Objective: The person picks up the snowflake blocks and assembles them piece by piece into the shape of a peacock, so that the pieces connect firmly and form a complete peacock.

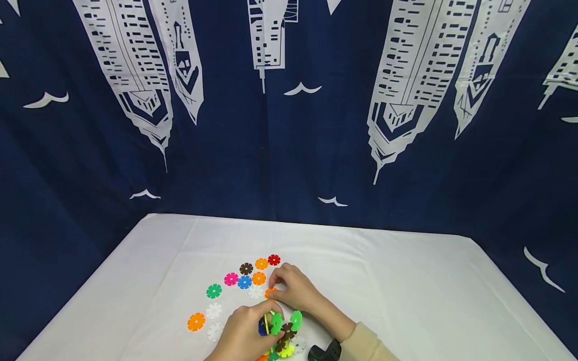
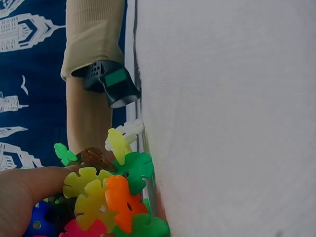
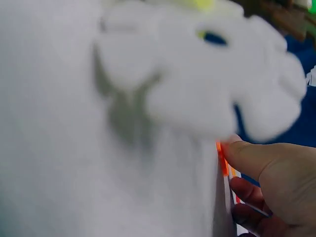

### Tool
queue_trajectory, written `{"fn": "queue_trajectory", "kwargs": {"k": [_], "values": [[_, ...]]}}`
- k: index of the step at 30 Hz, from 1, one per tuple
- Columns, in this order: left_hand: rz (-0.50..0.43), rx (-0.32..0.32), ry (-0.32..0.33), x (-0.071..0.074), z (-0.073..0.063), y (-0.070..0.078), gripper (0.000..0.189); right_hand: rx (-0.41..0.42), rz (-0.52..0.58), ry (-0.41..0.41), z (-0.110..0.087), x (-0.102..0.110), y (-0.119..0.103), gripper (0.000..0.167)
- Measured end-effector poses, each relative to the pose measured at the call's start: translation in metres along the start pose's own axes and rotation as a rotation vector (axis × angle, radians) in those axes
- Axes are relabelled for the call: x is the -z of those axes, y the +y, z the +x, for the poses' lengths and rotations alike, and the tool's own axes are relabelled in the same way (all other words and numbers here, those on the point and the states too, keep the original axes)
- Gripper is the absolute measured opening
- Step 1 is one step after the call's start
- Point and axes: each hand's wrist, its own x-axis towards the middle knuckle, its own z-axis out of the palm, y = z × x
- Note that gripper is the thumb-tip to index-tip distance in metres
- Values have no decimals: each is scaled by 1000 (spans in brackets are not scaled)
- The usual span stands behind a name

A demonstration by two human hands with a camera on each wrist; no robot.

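Note:
A cluster of interlocked plastic flower-shaped discs [image 1: 288,332] in brown, green, yellow, white and other colours is held by my left hand [image 1: 246,328]. In the left wrist view, the thumb lies against the cluster's yellow discs [image 2: 94,202], with orange, green, blue and pink ones around them. Just beyond it, my right hand [image 1: 295,291] pinches a single orange disc [image 1: 270,293] low over the table. That orange disc [image 3: 221,158] appears edge-on at the thumb tip in the right wrist view, where a blurred white disc [image 3: 197,79] of the cluster looms close to the camera.
Loose discs lie left of and beyond the hands, among them a red one [image 1: 274,259], a blue one [image 1: 245,282], a green one [image 1: 214,291] and an orange one [image 1: 196,322]. White cloth [image 1: 406,291] covers the table. A dark blue printed curtain [image 1: 271,150] hangs behind.

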Motion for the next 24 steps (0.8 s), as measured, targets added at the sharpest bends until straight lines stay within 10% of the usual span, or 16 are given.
{"fn": "queue_trajectory", "kwargs": {"k": [9,24], "values": [[-38,16,-9,-1,1,-1,31,93,29,-105,-4,5,0,14],[-144,126,-22,3,6,-9,25,-32,183,6,-24,15,7,22]]}}
